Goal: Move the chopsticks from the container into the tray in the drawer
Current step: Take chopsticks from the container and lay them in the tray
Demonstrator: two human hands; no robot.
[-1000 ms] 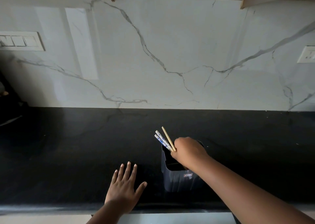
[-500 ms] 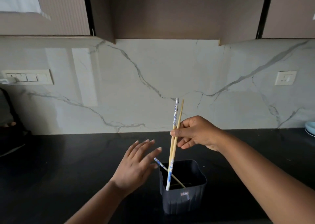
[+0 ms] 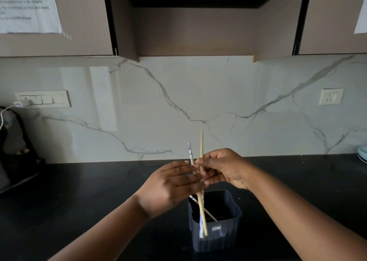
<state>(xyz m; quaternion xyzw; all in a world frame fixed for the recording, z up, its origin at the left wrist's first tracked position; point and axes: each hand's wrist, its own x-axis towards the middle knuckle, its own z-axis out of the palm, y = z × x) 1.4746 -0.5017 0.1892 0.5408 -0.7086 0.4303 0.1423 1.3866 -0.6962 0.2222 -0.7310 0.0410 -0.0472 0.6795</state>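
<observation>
While the right hand (image 3: 224,167) pinches two chopsticks (image 3: 201,153) upright above the dark container (image 3: 215,233) — one plain wood, one blue-patterned — the left hand (image 3: 170,185) reaches in, fingers loosely open and touching them. Another chopstick (image 3: 208,214) leans inside the container on the black counter (image 3: 79,191).

Both forearms extend forward and converge at centre. The right hand (image 3: 224,168) is raised, fingers curled in a pinch grip. The left hand (image 3: 170,187) sits just beside it, back upward, fingers extended toward the right fingertips.
</observation>
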